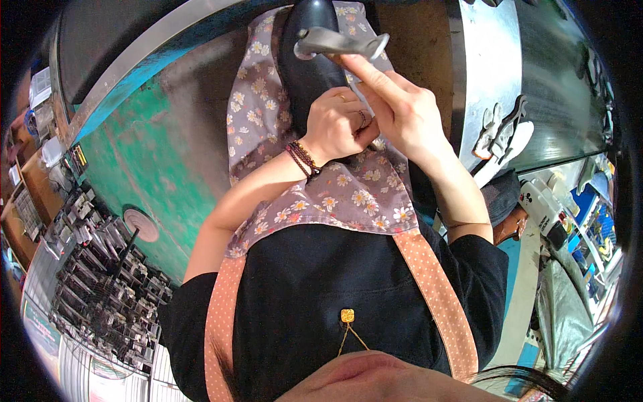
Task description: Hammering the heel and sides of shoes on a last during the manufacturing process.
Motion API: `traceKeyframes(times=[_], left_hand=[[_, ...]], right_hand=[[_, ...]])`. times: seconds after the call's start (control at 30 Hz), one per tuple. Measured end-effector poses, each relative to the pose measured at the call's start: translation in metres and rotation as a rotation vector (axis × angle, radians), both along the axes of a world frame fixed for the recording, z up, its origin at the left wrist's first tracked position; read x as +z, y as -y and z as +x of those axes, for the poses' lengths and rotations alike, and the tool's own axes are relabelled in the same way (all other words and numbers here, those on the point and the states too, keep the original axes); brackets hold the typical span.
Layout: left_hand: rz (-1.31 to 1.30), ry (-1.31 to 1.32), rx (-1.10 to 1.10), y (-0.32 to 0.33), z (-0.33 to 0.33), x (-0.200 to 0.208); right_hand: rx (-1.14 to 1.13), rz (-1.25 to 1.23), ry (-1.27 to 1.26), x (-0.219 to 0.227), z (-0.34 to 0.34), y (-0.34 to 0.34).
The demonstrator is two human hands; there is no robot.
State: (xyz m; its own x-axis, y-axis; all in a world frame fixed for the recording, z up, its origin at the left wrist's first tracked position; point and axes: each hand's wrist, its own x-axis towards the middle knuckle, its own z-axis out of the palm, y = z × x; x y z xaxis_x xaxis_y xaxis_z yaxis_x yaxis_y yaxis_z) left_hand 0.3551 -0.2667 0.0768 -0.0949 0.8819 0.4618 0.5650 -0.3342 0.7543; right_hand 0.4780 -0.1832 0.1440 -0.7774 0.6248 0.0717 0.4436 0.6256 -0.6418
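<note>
Head view: metal part [345,43] near the upper edge, lying crosswise in front of the black form [309,77], with a rounded end at each side. Right hand [405,110] below and to the right of the metal part; index finger [373,79] extended up and to the left, tip close against the lower edge of the metal part; other fingers bent, ends partly hidden. Left hand [338,124] below the metal part, over the lower end of the black form, just beside the right hand; fingers curled inward, not spread. Pinch or free grip, for either hand: cannot tell, with the inner sides hidden. Rings [362,119] on the left fingers; dark bracelets [303,159] at the left wrist. Floral apron [358,194] below and around the black form, with dotted orange straps [439,301] over the black shirt [295,281]. Bare metal plate [492,60] to the right of the hands, with grey-and-white items [516,137] near the lower end, kind unclear. Worn green surface [120,167] to the left, with a round disc [140,223] on it.
</note>
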Motion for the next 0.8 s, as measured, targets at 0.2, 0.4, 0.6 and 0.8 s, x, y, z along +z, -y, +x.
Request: traceKeyframes(times=[0.2, 0.4, 0.6, 0.8], left_hand=[[0.005, -0.005, -0.034, 0.0, 0.0, 0.002], [-0.046, -0.016, -0.024, 0.0, -0.003, -0.002], [0.141, -0.042, -0.247, 0.012, -0.016, -0.009], [0.105, 0.276, 0.085, 0.015, -0.066, 0.011]], right_hand=[[0.087, 0.045, 0.221, 0.005, -0.012, -0.004], [0.13, 0.053, 0.247, 0.007, -0.021, -0.006], [0.126, 0.077, 0.207, 0.005, -0.014, -0.003], [-0.082, -0.075, -0.184, -0.023, 0.008, -0.005]])
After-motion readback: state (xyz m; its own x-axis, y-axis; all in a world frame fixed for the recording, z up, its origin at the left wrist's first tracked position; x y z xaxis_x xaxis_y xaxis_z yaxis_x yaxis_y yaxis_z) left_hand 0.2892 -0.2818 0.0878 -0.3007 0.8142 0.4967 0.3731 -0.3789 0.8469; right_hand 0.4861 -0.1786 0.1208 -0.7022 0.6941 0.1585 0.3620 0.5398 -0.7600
